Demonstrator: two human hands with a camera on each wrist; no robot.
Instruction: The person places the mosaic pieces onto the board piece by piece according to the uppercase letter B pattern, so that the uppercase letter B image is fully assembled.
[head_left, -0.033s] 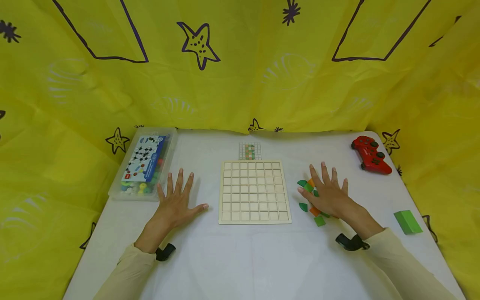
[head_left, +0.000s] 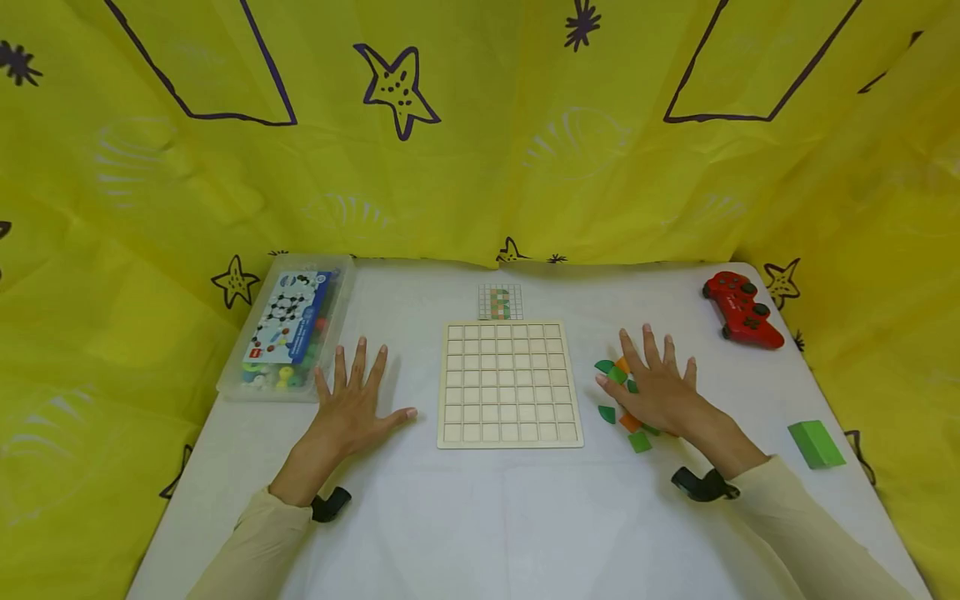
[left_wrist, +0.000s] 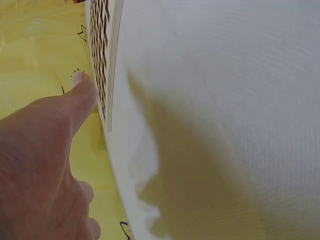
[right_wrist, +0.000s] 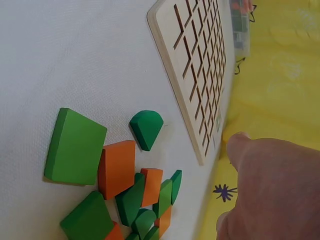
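A pale wooden grid board with square recesses lies mid-table. To its left my left hand is spread with straight fingers and holds nothing; its thumb points toward the board. On the other side, my right hand is spread above a loose pile of green and orange pieces, partly hiding them. The right wrist view shows a light green square piece, an orange square piece and a dark green quarter-round piece lying apart from that hand. Behind the board lies a small printed pattern card.
A clear plastic box of colourful parts stands at the back left. At the back right lies a red game controller, with a green block nearer the right edge. A yellow patterned cloth surrounds the white table.
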